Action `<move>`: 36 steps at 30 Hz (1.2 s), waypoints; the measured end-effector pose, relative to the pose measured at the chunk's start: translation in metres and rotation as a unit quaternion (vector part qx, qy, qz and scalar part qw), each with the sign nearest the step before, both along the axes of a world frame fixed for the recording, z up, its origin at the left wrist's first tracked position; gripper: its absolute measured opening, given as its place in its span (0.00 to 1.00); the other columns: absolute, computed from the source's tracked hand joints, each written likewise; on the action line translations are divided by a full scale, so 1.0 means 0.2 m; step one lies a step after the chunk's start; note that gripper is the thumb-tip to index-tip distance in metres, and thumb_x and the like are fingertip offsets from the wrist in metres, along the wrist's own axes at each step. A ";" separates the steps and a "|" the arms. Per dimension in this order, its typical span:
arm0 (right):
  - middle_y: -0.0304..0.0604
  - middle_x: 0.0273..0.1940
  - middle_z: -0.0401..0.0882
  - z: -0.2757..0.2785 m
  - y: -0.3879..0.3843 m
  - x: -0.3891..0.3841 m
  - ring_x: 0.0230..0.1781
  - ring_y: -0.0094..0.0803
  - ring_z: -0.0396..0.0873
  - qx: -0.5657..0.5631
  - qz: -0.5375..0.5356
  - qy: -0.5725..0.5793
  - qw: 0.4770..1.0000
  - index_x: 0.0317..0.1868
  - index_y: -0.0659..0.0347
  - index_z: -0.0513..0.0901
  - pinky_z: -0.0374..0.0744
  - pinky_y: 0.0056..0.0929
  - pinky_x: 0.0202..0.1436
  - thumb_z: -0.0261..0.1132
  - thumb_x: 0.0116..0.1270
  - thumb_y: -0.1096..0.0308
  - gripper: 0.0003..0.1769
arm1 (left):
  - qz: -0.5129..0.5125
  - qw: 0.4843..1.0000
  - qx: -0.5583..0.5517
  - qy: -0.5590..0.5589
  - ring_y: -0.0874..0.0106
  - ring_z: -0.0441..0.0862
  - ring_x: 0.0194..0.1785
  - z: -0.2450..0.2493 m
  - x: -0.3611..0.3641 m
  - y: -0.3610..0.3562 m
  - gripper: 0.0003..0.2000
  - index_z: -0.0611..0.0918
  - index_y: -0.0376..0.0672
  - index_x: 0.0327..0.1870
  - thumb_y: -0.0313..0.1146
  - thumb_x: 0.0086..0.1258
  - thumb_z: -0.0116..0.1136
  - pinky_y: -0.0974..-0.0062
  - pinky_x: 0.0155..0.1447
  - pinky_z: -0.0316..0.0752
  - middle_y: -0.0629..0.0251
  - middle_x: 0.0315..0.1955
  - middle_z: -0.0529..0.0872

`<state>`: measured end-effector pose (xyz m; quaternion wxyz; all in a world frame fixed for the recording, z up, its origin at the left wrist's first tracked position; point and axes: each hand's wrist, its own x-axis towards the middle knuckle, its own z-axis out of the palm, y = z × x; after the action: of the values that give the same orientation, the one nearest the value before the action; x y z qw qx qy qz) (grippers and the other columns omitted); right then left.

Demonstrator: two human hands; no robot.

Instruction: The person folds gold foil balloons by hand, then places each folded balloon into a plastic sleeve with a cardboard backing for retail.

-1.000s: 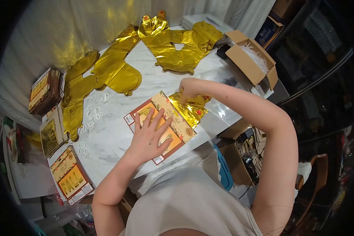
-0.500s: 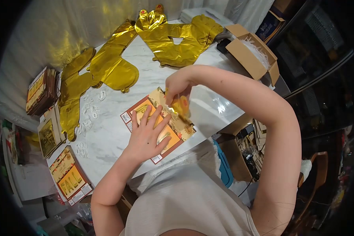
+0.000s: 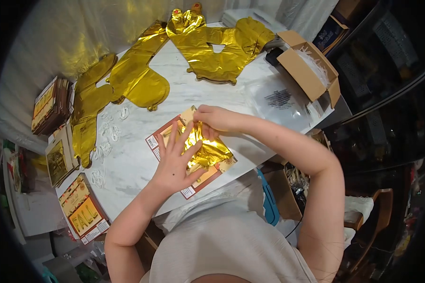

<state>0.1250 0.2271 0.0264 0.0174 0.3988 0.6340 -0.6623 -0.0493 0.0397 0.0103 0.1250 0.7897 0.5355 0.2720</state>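
Note:
A printed card packet point(image 3: 152, 137) in red-brown and orange lies tilted on the table in front of me. Crumpled gold foil, looking like a folded foil balloon point(image 3: 213, 152), rests over its middle. My left hand point(image 3: 171, 160) lies on the card and the foil's left part, fingers stretched and spread. At the card's upper corner, my right hand point(image 3: 213, 119) has its fingers bent together at the foil's top edge, pinching it. The right fingertips are partly hidden behind the hand.
Large gold foil balloons point(image 3: 141, 87) lie along the table's back. White ribbon loops point(image 3: 112, 132) are scattered at left, beside a stack of packets point(image 3: 52, 106) and a "FALL" packet point(image 3: 84, 210). At right are a clear plastic bag point(image 3: 281, 101) and an open cardboard box point(image 3: 300, 61).
My right hand has brought the gold foil from the card's right side onto its middle, and the right arm has lowered. The plastic bag is now uncovered. My left hand stays nearly in place.

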 end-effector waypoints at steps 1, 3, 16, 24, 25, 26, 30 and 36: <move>0.44 0.33 0.84 0.03 -0.03 0.05 0.27 0.32 0.86 0.000 -0.052 0.035 0.998 0.64 0.63 0.78 0.83 0.29 0.30 0.54 0.87 0.58 0.19 | -0.002 0.999 -0.030 0.021 0.37 0.40 0.91 -0.01 0.00 0.00 0.34 0.83 0.48 0.72 0.50 0.64 0.76 0.18 0.82 0.36 0.47 0.88 0.54; 0.47 0.42 0.87 -0.01 -0.10 0.17 0.41 0.37 0.88 0.124 -0.082 0.074 0.986 0.66 0.64 0.78 0.84 0.31 0.43 0.56 0.86 0.61 0.18 | -0.001 0.998 -0.055 0.027 0.41 0.46 0.91 -0.01 0.00 -0.01 0.36 0.81 0.45 0.73 0.54 0.67 0.73 0.19 0.82 0.32 0.48 0.85 0.63; 0.59 0.87 0.57 -0.08 -0.37 0.25 0.88 0.53 0.57 0.617 0.137 0.026 0.774 0.86 0.69 0.61 0.57 0.51 0.90 0.62 0.82 0.57 0.41 | 0.054 0.990 0.006 0.129 0.32 0.50 0.88 0.22 0.17 -0.21 0.45 0.69 0.34 0.82 0.55 0.71 0.71 0.22 0.82 0.44 0.30 0.84 0.56; 0.57 0.89 0.52 -0.09 -0.36 0.25 0.90 0.52 0.51 0.606 0.159 0.005 0.779 0.87 0.68 0.57 0.52 0.50 0.91 0.57 0.84 0.55 0.41 | 0.023 0.984 -0.077 0.159 0.38 0.55 0.88 0.04 0.17 -0.53 0.39 0.66 0.30 0.82 0.44 0.78 0.66 0.39 0.87 0.52 0.30 0.83 0.60; 0.56 0.89 0.52 -0.09 -0.36 0.25 0.90 0.52 0.50 0.608 0.162 -0.004 0.778 0.87 0.68 0.57 0.50 0.50 0.92 0.56 0.85 0.54 0.40 | 0.017 0.982 -0.070 0.177 0.40 0.57 0.87 0.04 0.15 -0.57 0.37 0.68 0.30 0.81 0.45 0.78 0.65 0.39 0.87 0.52 0.34 0.83 0.62; 0.56 0.89 0.52 -0.09 -0.36 0.25 0.90 0.52 0.50 0.607 0.164 -0.005 0.778 0.87 0.68 0.57 0.50 0.50 0.92 0.56 0.85 0.54 0.40 | 0.011 0.979 -0.062 0.193 0.42 0.59 0.87 0.04 0.12 -0.61 0.36 0.70 0.31 0.80 0.45 0.79 0.63 0.40 0.88 0.52 0.37 0.83 0.64; 0.56 0.90 0.50 -0.09 -0.36 0.25 0.91 0.53 0.50 0.601 0.168 -0.005 0.782 0.89 0.61 0.57 0.50 0.50 0.91 0.53 0.86 0.54 0.38 | 0.051 0.983 -0.125 0.126 0.45 0.65 0.85 0.21 -0.05 -0.83 0.34 0.77 0.35 0.77 0.35 0.70 0.71 0.42 0.87 0.56 0.43 0.79 0.73; 0.57 0.89 0.50 -0.04 -0.37 0.24 0.90 0.55 0.51 0.608 0.188 -0.029 0.771 0.89 0.46 0.61 0.49 0.51 0.91 0.51 0.86 0.55 0.35 | 0.168 0.979 -0.115 0.032 0.44 0.69 0.83 0.28 -0.11 -0.88 0.32 0.80 0.36 0.74 0.32 0.67 0.72 0.42 0.87 0.57 0.44 0.77 0.76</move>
<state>0.1724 0.1529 0.0180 -0.0861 0.2180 0.9658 -0.1108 -0.0721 -0.1368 0.0665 0.1501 0.6769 0.6922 0.2005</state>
